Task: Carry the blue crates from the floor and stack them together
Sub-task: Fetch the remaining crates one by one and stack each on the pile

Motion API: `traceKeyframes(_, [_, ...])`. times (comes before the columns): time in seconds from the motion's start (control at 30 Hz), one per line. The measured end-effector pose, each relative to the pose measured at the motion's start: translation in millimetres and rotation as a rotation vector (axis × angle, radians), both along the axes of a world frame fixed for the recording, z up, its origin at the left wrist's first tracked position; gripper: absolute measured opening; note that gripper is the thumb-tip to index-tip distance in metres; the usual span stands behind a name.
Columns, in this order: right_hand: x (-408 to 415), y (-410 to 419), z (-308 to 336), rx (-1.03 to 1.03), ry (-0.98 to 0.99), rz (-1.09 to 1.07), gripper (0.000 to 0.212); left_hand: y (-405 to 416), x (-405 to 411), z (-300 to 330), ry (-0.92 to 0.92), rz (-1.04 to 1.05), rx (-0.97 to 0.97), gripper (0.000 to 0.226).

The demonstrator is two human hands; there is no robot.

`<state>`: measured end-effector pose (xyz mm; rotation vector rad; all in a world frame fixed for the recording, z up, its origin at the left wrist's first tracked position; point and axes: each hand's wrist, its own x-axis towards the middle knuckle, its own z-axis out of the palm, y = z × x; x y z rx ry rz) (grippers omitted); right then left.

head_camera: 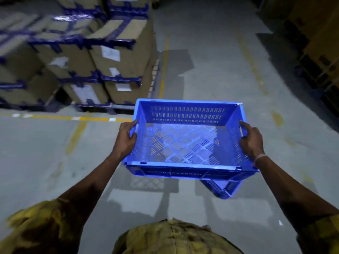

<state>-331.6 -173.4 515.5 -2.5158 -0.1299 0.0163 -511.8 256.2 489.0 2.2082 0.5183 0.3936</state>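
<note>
Two hands' grip on blue crate [185, 142], left hand [126, 137], right hand [251, 142] at side handles

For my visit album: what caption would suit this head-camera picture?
A person's left hand and right hand carry an empty blue crate down a warehouse aisle beside stacked cartons.

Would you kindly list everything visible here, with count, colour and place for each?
held crate: one, blue, empty, carried mid-frame.
second crate: one, blue, partly hidden beneath the held one.
cardboard boxes: many, brown with blue strapping, stacked upper left.
floor lines: several, yellow, on the grey concrete.
dark stacks: count unclear, along the right edge.
wristband: one, pale, right wrist.
left hand: grips the crate's left wall.
right hand: grips its right wall.
</note>
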Motion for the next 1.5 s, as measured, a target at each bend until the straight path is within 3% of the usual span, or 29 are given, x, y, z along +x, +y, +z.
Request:
traceKeyframes(0.47, [-32,265,-12,0.049,0.048,0.331,0.068,187,-177,8,-0.022,0.346,0.021,0.052])
traceKeyframes(0.83, [22,477,-22,0.173,0.121,0.615,0.056,295,-211,-19,-0.043,0.691,-0.073,0.05])
traceKeyframes(1.07, [44,624,-3,0.263,0.195,0.849,0.051,352,-237,-11,-0.05,0.841,-0.035,0.051])
traceKeyframes(1.33, [4,809,4,0.238,0.265,1.075,0.053,425,-298,-15,-0.13,1.085,-0.098,0.049])
traceKeyframes(1.5, [-47,933,-12,0.195,0.212,1.187,0.042,507,-353,-25,-0.12,1.185,-0.072,0.048])
